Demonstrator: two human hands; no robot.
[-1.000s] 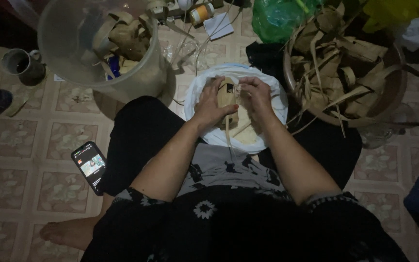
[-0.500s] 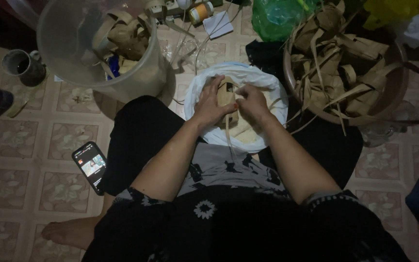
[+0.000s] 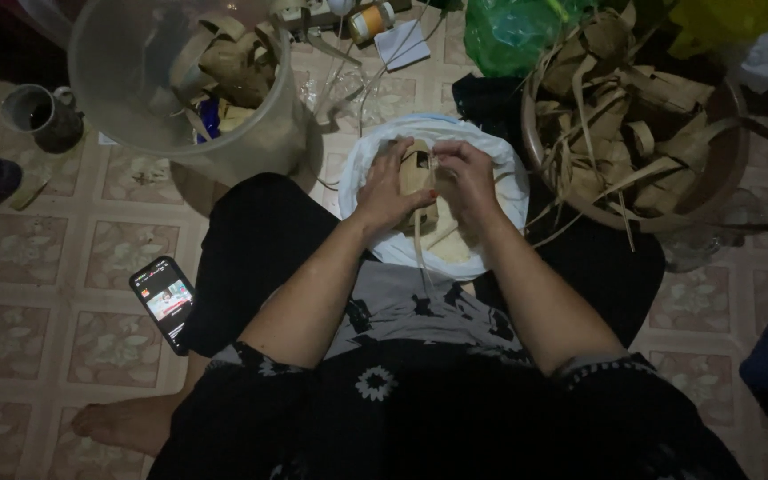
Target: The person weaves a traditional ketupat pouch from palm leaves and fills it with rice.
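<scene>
I sit on the floor with a white bowl (image 3: 500, 173) in front of my lap. Over the bowl, my left hand (image 3: 390, 188) and my right hand (image 3: 465, 180) both grip a small woven pouch of tan leaf strips (image 3: 417, 172). A loose leaf strip (image 3: 421, 258) hangs from the pouch toward my lap. My left hand cups the pouch's left side; my right hand's fingers pinch its top edge. The pouch's lower part is hidden between my hands.
A round basket of woven leaf pouches and loose strips (image 3: 633, 133) stands right of the bowl. A clear plastic bucket (image 3: 180, 80) with pouches stands at the upper left, a mug (image 3: 42, 116) beyond it. A lit phone (image 3: 164, 302) lies by my left knee. A green bag (image 3: 513, 31) sits behind.
My hands have stayed over the bowl with the pouch; the fingers of my right hand shifted slightly on its top edge.
</scene>
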